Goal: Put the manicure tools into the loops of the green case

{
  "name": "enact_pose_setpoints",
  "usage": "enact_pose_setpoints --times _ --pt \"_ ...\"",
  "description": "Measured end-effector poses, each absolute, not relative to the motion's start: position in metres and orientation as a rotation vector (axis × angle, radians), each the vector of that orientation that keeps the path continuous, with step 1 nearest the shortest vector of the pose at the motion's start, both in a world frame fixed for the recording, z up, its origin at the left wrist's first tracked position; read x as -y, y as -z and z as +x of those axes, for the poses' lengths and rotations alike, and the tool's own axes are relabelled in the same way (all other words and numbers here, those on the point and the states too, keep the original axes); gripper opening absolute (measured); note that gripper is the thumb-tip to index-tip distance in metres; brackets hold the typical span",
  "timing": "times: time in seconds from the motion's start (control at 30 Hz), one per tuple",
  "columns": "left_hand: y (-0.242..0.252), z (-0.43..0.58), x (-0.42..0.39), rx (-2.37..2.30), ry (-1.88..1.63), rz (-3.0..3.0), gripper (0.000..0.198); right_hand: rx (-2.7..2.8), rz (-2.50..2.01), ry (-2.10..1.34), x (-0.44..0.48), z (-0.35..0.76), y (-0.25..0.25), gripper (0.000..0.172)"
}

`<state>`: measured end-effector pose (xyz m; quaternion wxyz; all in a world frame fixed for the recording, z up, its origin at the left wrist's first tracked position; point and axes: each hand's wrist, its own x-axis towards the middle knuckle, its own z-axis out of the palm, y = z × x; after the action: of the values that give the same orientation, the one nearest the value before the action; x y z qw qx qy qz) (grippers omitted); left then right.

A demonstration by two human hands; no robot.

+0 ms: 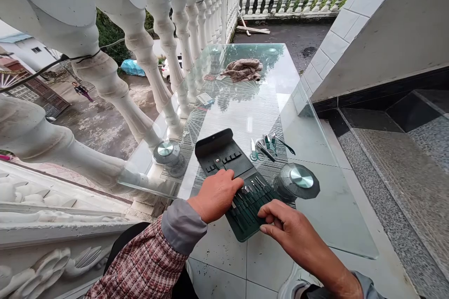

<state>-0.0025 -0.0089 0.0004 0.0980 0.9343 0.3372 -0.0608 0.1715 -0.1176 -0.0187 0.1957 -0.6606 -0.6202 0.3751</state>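
An unfolded dark green manicure case (242, 231) lies on the glass table, with a row of slim metal-tipped tools (254, 191) in its slots. Over the left side of that row is my left hand (217, 194), its fingers curled and their tips partly hidden. My right hand (291, 224) is at the case's near right edge, thumb and forefinger drawn together; whatever is between them is too small to make out. Beyond the case lie small scissors (254, 150), nail clippers (269, 144) and a dark slender tool (286, 145), loose on the glass.
A crumpled brown cloth (242, 70) and a small card (205, 99) lie farther up the glass table (315, 149). Round table supports (296, 180) show under the glass. A white balustrade (161, 46) runs along the left, and granite steps (393, 187) along the right.
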Motion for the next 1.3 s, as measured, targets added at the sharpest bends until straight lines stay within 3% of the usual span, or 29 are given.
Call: enact_pose_setpoints --times 0.4,1.03,1.3 --pt "0.001 -0.002 0.009 -0.995 0.151 2.819 0.013 1.791 -1.878 -0.724 0.119 0.162 0.032 0.004" --pt "-0.003 -0.003 0.009 -0.984 0.190 2.791 0.017 1.771 -1.787 -0.725 0.120 0.164 0.028 0.011" --pt "0.000 -0.002 0.011 -1.016 0.184 2.782 0.015 1.705 -1.919 -0.041 0.117 0.179 0.042 0.023"
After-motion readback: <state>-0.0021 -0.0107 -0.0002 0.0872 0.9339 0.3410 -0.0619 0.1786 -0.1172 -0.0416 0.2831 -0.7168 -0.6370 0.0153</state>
